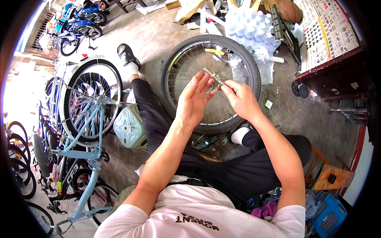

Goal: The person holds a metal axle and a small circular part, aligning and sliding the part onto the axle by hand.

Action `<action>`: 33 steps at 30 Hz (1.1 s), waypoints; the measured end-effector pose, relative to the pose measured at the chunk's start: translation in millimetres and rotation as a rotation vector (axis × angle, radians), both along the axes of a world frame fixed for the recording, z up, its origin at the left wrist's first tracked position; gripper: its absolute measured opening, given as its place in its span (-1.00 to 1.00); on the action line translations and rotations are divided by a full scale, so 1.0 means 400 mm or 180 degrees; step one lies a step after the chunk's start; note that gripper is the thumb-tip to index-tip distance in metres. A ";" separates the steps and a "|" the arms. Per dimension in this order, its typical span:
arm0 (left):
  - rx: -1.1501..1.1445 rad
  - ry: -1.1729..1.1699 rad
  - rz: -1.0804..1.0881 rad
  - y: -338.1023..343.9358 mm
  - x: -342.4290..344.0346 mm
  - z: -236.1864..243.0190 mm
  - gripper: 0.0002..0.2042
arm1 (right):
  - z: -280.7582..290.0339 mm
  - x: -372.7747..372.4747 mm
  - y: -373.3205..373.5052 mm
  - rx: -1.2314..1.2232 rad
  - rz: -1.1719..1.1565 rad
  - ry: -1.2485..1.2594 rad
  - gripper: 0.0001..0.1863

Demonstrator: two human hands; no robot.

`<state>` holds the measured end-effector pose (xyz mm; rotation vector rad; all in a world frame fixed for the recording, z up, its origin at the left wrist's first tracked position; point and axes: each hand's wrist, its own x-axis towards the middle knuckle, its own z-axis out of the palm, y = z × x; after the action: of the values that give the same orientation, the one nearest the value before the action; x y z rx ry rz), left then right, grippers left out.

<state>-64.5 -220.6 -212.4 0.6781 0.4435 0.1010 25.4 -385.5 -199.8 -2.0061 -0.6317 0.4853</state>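
My right hand (238,98) grips a slim metal rod, seemingly an axle with small fittings (211,73), over the middle of a bicycle wheel (168,83) lying flat between my legs. My left hand (192,97) is beside the rod, its fingers extended and slightly curved, the fingertips close to or touching the fittings; exact contact is unclear. A yellow strip (214,51) and small metal parts lie inside the wheel's upper rim. Scattered tools (204,142) sit just below the tyre, near my shoe.
A light-blue bicycle (92,158) and other bikes line the left. A pale-blue plastic stool (127,125) sits by my left leg. Wrapped bottles (248,29) lie behind the wheel. A dark-red cabinet (325,75), wooden chair (329,178) and blue case (330,214) are on the right.
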 end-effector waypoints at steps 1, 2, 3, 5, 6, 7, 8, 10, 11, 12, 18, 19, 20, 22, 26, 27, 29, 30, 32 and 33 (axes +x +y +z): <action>-0.0001 -0.0004 0.0012 -0.007 0.008 0.005 -0.43 | -0.006 -0.001 0.001 -0.0001 0.0012 -0.0004 -0.75; -0.0181 -0.0291 -0.0145 -0.013 0.015 0.013 -0.43 | -0.016 -0.003 0.003 0.0052 -0.0058 -0.0014 -0.75; -0.0362 -0.0579 -0.0304 -0.018 0.019 0.022 -0.43 | -0.020 -0.006 0.004 0.0105 -0.0130 -0.0025 -0.74; -0.0334 -0.0500 -0.0237 -0.023 0.013 0.034 -0.43 | -0.014 -0.004 0.010 0.0000 -0.0111 -0.0099 -0.74; -0.0318 -0.0489 -0.0161 -0.021 0.008 0.036 -0.43 | -0.011 -0.002 0.012 -0.0107 -0.0087 -0.0178 -0.74; -0.0303 -0.0477 -0.0085 -0.021 0.006 0.037 -0.43 | -0.011 0.000 0.012 -0.0108 -0.0095 -0.0180 -0.74; -0.0299 -0.0469 -0.0091 -0.023 0.004 0.038 -0.43 | -0.013 -0.002 0.012 -0.0118 -0.0085 -0.0264 -0.74; -0.0237 -0.0442 -0.0027 -0.026 0.002 0.042 -0.42 | -0.016 -0.003 0.013 -0.0124 -0.0083 -0.0340 -0.75; -0.0236 -0.0440 -0.0034 -0.028 0.000 0.044 -0.42 | -0.016 -0.001 0.015 -0.0202 -0.0068 -0.0416 -0.75; -0.0219 -0.0433 -0.0022 -0.028 -0.002 0.047 -0.39 | -0.016 -0.001 0.016 -0.0280 -0.0053 -0.0492 -0.76; -0.0269 -0.0284 0.0135 -0.036 -0.005 0.070 -0.40 | -0.004 -0.008 0.018 -0.0351 -0.0103 -0.0508 -0.78; -0.0234 -0.0265 0.0162 -0.037 -0.007 0.070 -0.39 | -0.006 -0.010 0.020 -0.0349 -0.0120 -0.0500 -0.78; -0.0237 -0.0263 0.0144 -0.037 -0.009 0.072 -0.39 | -0.008 -0.010 0.020 -0.0287 -0.0090 -0.0485 -0.78; -0.0125 -0.0339 0.0107 -0.035 -0.015 0.074 -0.40 | -0.009 -0.010 0.014 -0.0229 -0.0075 -0.0467 -0.78; 0.0376 -0.0569 -0.0080 -0.018 -0.005 0.043 -0.45 | 0.002 0.004 -0.004 0.0378 0.0207 0.0453 -0.71; 0.0383 -0.0573 -0.0064 -0.013 0.000 0.029 -0.45 | 0.010 0.012 -0.011 0.0664 0.0413 0.1018 -0.69; -0.0021 -0.0730 -0.0506 -0.016 0.009 0.011 -0.56 | 0.026 0.005 -0.018 0.0629 0.0467 0.1441 -0.66; -0.0097 -0.0695 -0.0459 -0.027 0.010 0.019 -0.63 | 0.029 0.002 -0.019 0.0658 0.0436 0.1887 -0.69; -0.0067 -0.0718 -0.0459 -0.020 0.008 0.001 -0.63 | 0.035 0.002 -0.020 0.0681 0.0410 0.2334 -0.71; -0.0028 -0.0739 -0.0467 -0.016 0.005 -0.006 -0.63 | 0.039 0.004 -0.023 0.0737 0.0480 0.2430 -0.70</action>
<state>-62.3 -226.8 -214.7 0.6791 0.1706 0.0382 26.9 -394.6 -184.3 -1.4032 -0.3333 1.1370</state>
